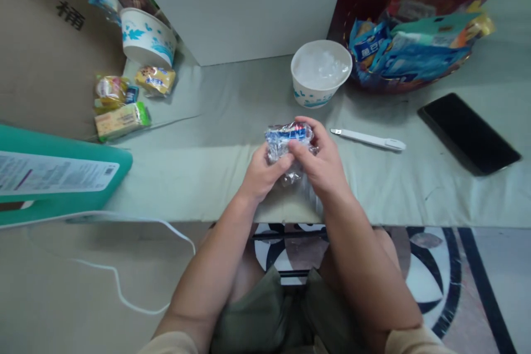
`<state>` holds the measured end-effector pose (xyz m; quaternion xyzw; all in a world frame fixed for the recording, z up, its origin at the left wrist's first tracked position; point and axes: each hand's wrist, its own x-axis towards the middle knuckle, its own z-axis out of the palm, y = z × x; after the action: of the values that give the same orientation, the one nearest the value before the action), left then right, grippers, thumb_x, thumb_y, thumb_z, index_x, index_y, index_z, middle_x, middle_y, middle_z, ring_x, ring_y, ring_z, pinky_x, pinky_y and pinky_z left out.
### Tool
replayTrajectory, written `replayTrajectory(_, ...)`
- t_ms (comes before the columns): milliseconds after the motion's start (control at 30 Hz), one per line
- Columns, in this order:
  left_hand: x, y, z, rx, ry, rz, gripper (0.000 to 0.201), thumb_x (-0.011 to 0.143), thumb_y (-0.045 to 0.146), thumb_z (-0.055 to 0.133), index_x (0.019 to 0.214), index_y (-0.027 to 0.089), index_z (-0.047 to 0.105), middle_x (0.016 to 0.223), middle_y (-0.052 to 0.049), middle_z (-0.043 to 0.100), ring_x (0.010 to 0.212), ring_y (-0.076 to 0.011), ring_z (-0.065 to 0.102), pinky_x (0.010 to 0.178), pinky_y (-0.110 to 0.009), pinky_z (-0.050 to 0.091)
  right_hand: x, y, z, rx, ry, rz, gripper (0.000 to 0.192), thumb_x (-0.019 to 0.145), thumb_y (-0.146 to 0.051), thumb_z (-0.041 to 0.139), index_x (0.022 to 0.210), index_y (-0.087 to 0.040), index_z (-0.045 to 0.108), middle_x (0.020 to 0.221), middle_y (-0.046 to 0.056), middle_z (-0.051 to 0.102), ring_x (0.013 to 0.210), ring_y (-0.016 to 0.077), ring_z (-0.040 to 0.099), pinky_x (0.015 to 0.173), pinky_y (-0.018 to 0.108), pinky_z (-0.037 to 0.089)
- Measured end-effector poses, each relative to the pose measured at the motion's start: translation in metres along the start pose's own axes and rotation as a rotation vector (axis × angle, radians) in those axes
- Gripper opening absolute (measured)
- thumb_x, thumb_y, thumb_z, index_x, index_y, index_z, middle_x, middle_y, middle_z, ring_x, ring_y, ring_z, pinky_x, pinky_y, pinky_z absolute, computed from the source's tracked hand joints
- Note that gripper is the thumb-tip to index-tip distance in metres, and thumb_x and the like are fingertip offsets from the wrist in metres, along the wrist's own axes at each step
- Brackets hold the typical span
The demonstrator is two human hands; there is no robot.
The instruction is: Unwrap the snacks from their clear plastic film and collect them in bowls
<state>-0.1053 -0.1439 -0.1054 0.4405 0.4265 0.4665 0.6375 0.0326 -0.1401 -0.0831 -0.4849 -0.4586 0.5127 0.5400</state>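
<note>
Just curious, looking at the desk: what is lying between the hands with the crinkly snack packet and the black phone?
In the head view, a slim white utility knife lies on the pale cloth between the blue-and-clear snack packet and the flat black phone.

wrapper [286, 141]: glossy crinkled plastic | tablecloth [215, 138]: matt cloth | phone [468, 133]: glossy

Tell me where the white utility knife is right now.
The white utility knife lies on the table, just right of the right hand, between the white bowl and the black phone.

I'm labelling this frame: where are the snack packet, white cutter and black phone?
snack packet [287, 138]: head view, blue-and-white top.
white cutter [368, 139]: head view, mid-handle.
black phone [468, 133]: head view, screen centre.
</note>
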Motion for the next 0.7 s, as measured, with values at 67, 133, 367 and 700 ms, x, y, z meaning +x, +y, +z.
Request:
replayTrajectory(67,0.001,0.001,-0.002,-0.041,0.078,-0.009,0.054,0.075,0.054,0.085,0.114,0.02,0.069,0.114,-0.01,0.078,0.106,-0.0265,0.075,0.097,-0.04,0.058,0.002,-0.002,-0.008,-0.125,0.079,-0.065,0.04,0.086,-0.052,0.065,0.117,-0.027,0.063,0.101,0.004,0.071,0.091,0.0205,0.067,0.088,0.039,0.056)
replayTrajectory(133,-0.001,0.003,-0.003,-0.123,0.16,-0.024,0.054,0.075,0.057,0.085,0.111,0.02,0.069,0.11,-0.009,0.078,0.098,-0.024,0.076,0.087,-0.036,0.061,0.003,-0.001,-0.022,-0.374,0.223,-0.146,0.032,0.088,-0.043,0.056,0.114,-0.025,0.064,0.104,0.007,0.07,0.101,0.0251,0.066,0.098,0.048,0.052)
replayTrajectory(367,-0.005,0.017,-0.004,-0.364,0.188,-0.075,0.07,0.065,0.057,0.089,0.123,0.027,0.065,0.119,-0.007,0.076,0.108,-0.0239,0.074,0.082,-0.03,0.062,0.002,0.018,-0.077,-1.058,0.568,-0.055,0.052,0.068,-0.017,0.052,0.118,-0.023,0.066,0.138,0.016,0.061,0.147,0.0447,0.035,0.115,0.077,0.017)
replayTrajectory(700,0.0,-0.001,-0.01,-0.271,0.221,0.055,0.063,0.068,0.04,0.091,0.122,0.032,0.059,0.124,-0.003,0.072,0.115,-0.0224,0.07,0.094,-0.034,0.06,-0.009,0.007,-0.076,-0.756,0.407,-0.247,0.027,0.094,-0.035,0.052,0.11,-0.023,0.07,0.088,0.005,0.066,0.082,0.0214,0.063,0.084,0.042,0.052)
